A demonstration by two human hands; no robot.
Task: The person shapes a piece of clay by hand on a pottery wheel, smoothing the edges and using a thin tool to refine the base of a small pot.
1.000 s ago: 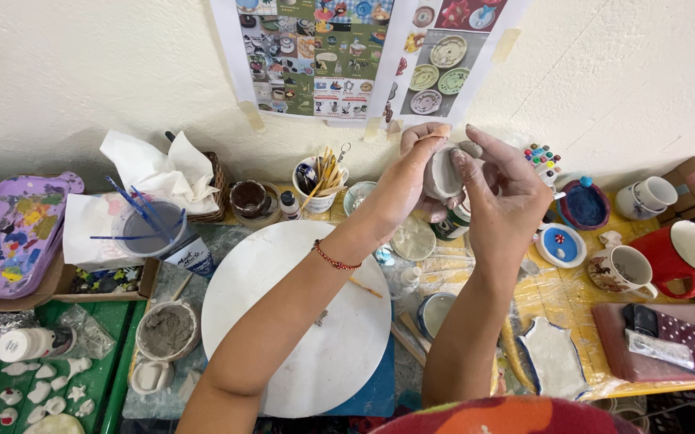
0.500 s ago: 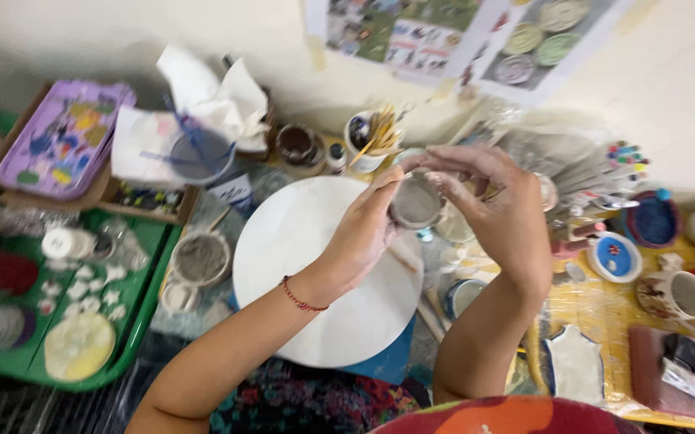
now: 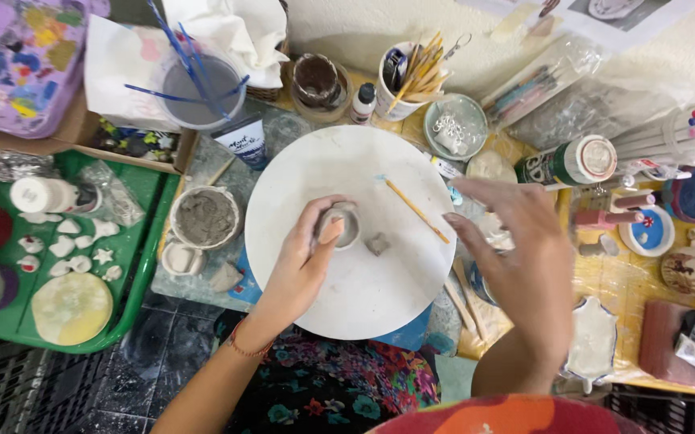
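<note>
Room and obstacles around the white disc

Bare white disc (image 3: 363, 289) lay open below and right of the left hand's fingers (image 3: 327, 233); only a clay scrap (image 3: 377, 243) and a wooden stick (image 3: 416, 210) lay just right of them. Left of them a grey-filled bowl (image 3: 204, 217) crowded the rim; beyond them, a brush cup (image 3: 402, 80) and a jar (image 3: 317, 80) blocked the far edge.

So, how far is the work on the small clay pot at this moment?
The small clay pot already has a hollow cup shape and sits on the round white board. In hand: the left hand grips it, thumb on the rim, while the right hand hovers open beside it. Left: the pot is bare grey, a loose clay lump lies unused nearby, and the wooden tool is untouched.
</note>
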